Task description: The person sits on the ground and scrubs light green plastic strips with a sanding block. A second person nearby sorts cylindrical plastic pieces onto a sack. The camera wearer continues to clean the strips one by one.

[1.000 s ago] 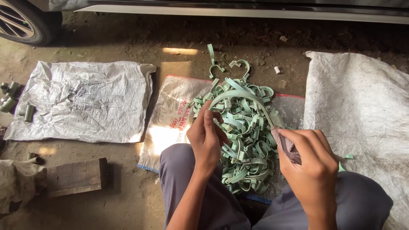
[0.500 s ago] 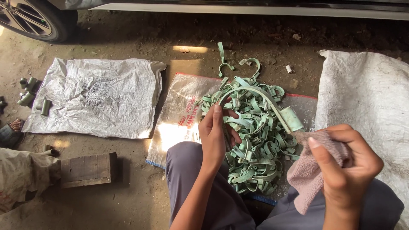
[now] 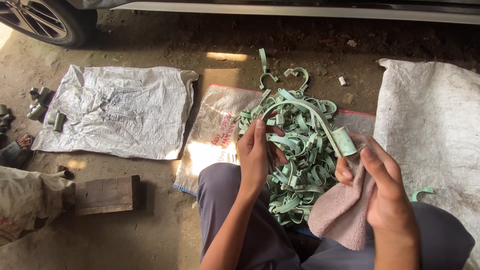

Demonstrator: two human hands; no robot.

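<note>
Right hand [image 3: 387, 192], grip closed on pink cloth [image 3: 342, 215], now wipes the green clamp [image 3: 310, 117] the left hand [image 3: 257, 150] pinches.

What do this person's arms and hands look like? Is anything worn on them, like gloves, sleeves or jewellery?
Both forearms are bare: no sleeves reach into view. The left hand and right hand wear no gloves, and no rings, watch or bracelet show on the fingers or wrists. Nails are short and plain. Below the arms, grey trousers cover the legs.

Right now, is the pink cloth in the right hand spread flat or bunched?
Bunched. The pink cloth is gathered in the right hand, its fingers closed around it, with a loose end hanging down; the end of the green clamp rests against it.
</note>
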